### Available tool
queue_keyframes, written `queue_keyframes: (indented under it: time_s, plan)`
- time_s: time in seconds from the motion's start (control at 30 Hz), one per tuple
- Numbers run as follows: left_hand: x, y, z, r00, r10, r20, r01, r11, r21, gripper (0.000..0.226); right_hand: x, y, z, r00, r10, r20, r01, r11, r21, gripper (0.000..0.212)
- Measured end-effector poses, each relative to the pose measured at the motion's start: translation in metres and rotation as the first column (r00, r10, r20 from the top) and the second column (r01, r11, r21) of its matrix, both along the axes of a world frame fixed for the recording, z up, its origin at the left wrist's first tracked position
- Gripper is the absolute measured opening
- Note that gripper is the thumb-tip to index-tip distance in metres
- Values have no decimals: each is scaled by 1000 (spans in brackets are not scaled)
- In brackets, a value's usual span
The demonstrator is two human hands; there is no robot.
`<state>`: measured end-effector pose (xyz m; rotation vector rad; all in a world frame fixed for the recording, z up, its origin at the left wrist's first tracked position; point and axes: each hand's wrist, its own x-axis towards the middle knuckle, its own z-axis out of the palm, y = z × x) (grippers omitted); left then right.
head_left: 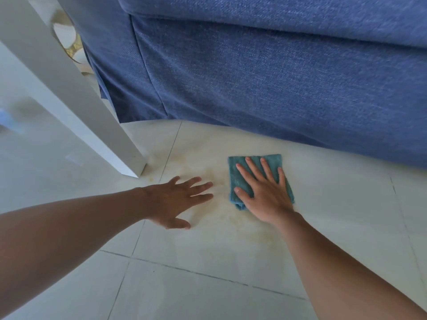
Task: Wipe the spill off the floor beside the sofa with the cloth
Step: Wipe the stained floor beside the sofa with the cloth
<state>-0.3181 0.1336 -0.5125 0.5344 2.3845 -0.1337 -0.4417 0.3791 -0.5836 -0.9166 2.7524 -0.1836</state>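
Teal folded cloth under flat right hand; left hand splayed on glossy tile; yellowish spill.

The cloth lies on the floor just before the sofa. The spill spreads left of it, and the table leg stands further left.

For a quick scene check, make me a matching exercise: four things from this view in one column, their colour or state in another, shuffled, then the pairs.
Things:
1. cloth
2. sofa
3. left hand
4. spill

States:
A. blue fabric cover, behind the cloth
B. yellowish smear on the pale tiles
C. teal, folded, pressed flat under the right hand
D. fingers spread, beside the cloth, holding nothing

Pairs: 1-C, 2-A, 3-D, 4-B
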Motion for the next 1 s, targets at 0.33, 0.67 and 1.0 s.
queue_keyframes:
  time_s: [0.33,0.67,1.0]
  plan:
    - [20,0,16,992,109,67,-109,994,-6,93,-1,-26,0,981,-192,16,191,981,42,70]
    - [28,-11,21,977,146,154,-142,989,-36,95,20,-17,1,999,-17,40,17,1000,2,73]
    - [34,-8,19,974,180,135,-178,984,-28,93,26,-30,7,995,-2,96,1,1000,9,66]
